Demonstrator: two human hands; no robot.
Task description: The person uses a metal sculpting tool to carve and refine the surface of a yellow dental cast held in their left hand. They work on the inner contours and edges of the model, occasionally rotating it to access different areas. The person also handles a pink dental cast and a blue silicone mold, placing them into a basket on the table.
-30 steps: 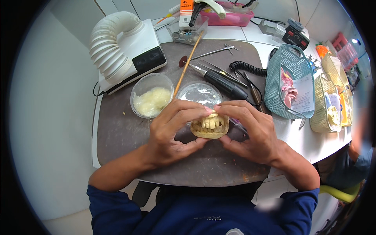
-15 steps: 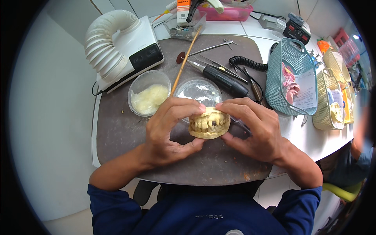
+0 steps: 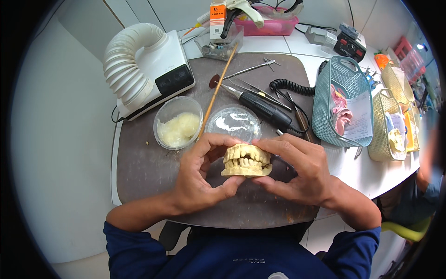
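Observation:
A cream plaster dental model [image 3: 246, 168], upper and lower casts set together with the teeth facing me, is raised over the near part of the bench. My left hand [image 3: 197, 172] grips its left side, thumb beneath and fingers along the top edge. On the other side my right hand [image 3: 306, 169] holds it the same way. A dark gap shows between the upper and lower teeth. Just beyond the model lies a round clear plastic lid or shallow dish [image 3: 232, 122]. Left of that stands a clear tub [image 3: 160, 111] with a pale yellowish soft mass [image 3: 181, 126].
A thin wooden stick [image 3: 216, 93], a black rotary handpiece [image 3: 265, 110] with a disc, and metal instruments [image 3: 253, 68] lie behind. At back left is a white unit with a ribbed hose [image 3: 123, 60]. Blue [image 3: 320, 109] and beige [image 3: 378, 135] baskets stand right; a person sits beyond.
The dental model has been turned in my fingers, so a different part of the tooth rows faces me. Both hands keep hold of it. The whole view has shifted slightly.

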